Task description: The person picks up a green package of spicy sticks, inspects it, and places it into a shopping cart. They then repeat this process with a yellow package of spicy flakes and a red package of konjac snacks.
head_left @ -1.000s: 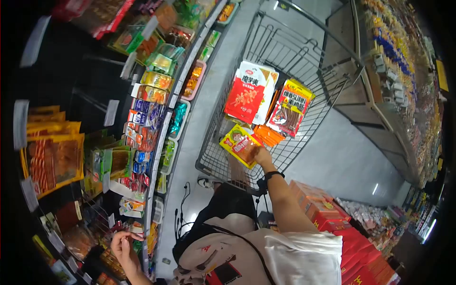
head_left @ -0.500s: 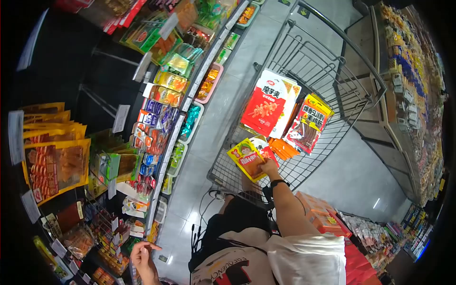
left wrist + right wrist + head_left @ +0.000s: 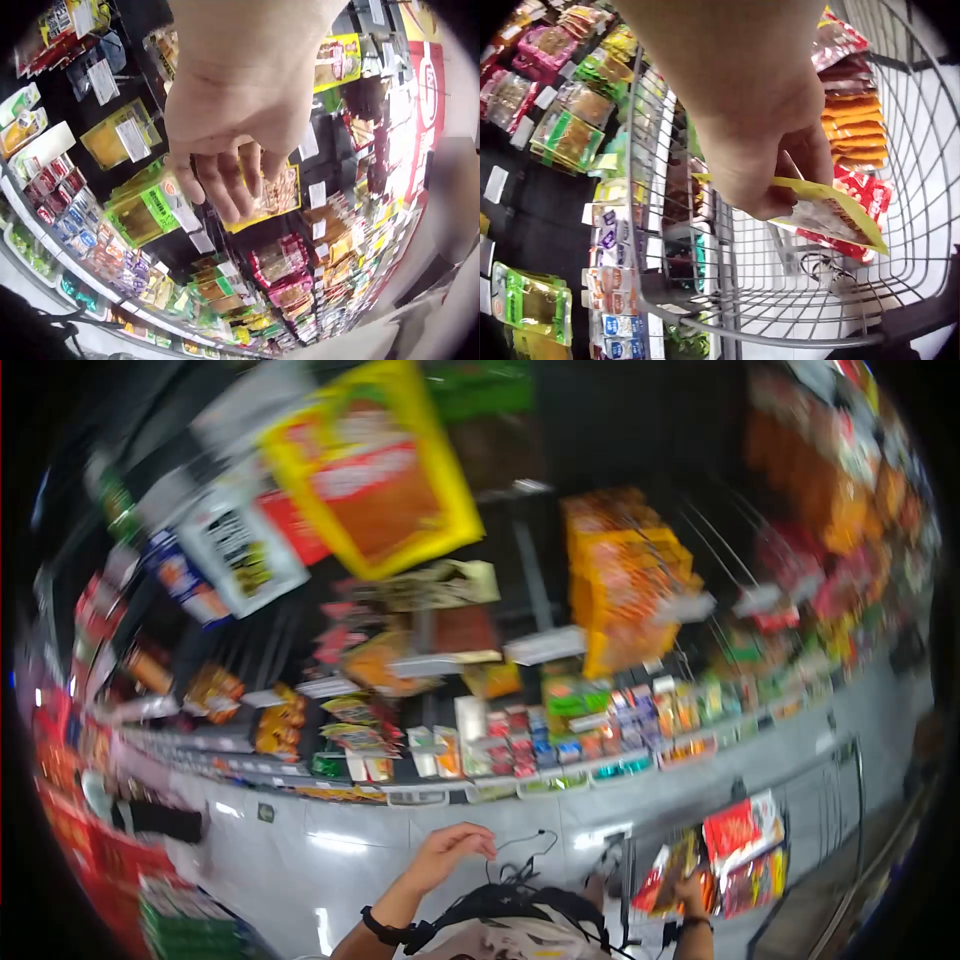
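My right hand [image 3: 772, 142] pinches the edge of a yellow snack packet [image 3: 829, 214], held over the wire basket of a shopping cart [image 3: 780, 341]. Beneath it lies a red packet [image 3: 870, 199], with several orange packets [image 3: 855, 135] stacked beside it. A red-and-white snack bag [image 3: 733, 828] rests in the cart near the hand in the head view. In front of the body, my left hand [image 3: 450, 855] is raised with loosely bent fingers and nothing in them. The left wrist view has that hand [image 3: 240, 112] overlapping the hanging snacks behind it.
A long snack shelf runs across the head view, with a large yellow packet [image 3: 385, 480] and orange packets [image 3: 630, 580] hanging close. Small boxed sweets [image 3: 630, 720] line its lower ledge. Red stacked goods [image 3: 75, 830] stand at the left. Black cables [image 3: 520, 865] hang near the body.
The head view has swung left from the cart to the shelf, so the cart now sits at lower right. The right hand still holds the yellow packet; the left hand appears nearer the middle.
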Available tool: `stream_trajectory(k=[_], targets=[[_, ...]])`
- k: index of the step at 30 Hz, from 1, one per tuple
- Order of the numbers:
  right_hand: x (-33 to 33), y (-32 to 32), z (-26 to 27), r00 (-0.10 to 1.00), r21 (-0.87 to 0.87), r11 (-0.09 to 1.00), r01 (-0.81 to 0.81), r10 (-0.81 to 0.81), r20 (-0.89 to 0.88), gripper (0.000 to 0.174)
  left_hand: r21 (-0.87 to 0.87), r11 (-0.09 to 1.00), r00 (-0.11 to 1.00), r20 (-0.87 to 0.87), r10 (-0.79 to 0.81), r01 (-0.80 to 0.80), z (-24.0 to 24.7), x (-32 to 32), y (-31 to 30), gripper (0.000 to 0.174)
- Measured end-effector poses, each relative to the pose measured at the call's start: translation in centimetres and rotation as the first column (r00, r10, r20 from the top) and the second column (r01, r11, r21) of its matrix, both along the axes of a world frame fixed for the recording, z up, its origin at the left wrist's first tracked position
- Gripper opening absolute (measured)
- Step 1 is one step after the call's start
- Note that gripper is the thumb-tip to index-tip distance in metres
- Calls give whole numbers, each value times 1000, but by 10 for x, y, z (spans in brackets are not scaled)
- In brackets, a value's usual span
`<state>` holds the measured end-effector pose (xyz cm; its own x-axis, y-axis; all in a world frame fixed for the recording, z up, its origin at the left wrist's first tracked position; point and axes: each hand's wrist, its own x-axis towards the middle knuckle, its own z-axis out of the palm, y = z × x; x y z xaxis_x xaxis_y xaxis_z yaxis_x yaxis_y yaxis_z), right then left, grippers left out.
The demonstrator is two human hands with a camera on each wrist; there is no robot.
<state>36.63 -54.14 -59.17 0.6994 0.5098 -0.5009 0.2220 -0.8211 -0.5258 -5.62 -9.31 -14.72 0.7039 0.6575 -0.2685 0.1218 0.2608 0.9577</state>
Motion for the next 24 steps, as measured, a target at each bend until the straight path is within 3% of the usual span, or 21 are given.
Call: stream_trajectory(k=[3, 5, 6, 7, 9, 11, 15, 19, 23, 24], targets=[[1, 40, 87, 993, 53, 992, 115, -117, 36, 50, 11, 1000, 976, 219, 1, -4, 21, -28, 16, 35], [-16, 85, 146, 994, 49, 997, 58, -62, 90, 49, 40, 999, 902, 431, -19, 2, 63, -36, 11, 46], [-27, 104, 171, 994, 54, 998, 29, -34, 107, 49, -22, 995, 802, 593, -70, 102, 97, -35, 12, 44], [-39, 125, 194, 992, 60, 998, -6, -2, 130, 49, -126, 967, 621, 783, -41, 223, 141, -34, 3, 42], [-62, 164, 230, 983, 65, 994, -93, 81, 163, 48, -172, 901, 392, 920, 3, 398, 216, -39, -28, 63], [-83, 190, 256, 968, 53, 983, -177, 164, 190, 48, -8, 883, 299, 942, -150, 469, 252, -57, -36, 61], [-108, 207, 283, 941, -2, 962, -273, 267, 209, 47, 260, 888, 353, 847, -399, 379, 258, -74, -22, 59], [-115, 196, 283, 931, -54, 952, -303, 307, 198, 46, 325, 887, 468, 760, -451, 328, 253, -72, -13, 56], [-89, 182, 243, 948, 177, 931, -318, 315, 46, 35, 350, 886, 556, 690, -463, 304, 249, -59, -14, 53], [-76, 186, 246, 937, 111, 931, -348, 342, 69, 40, 358, 882, 565, 678, -471, 305, 249, -54, -17, 53]])
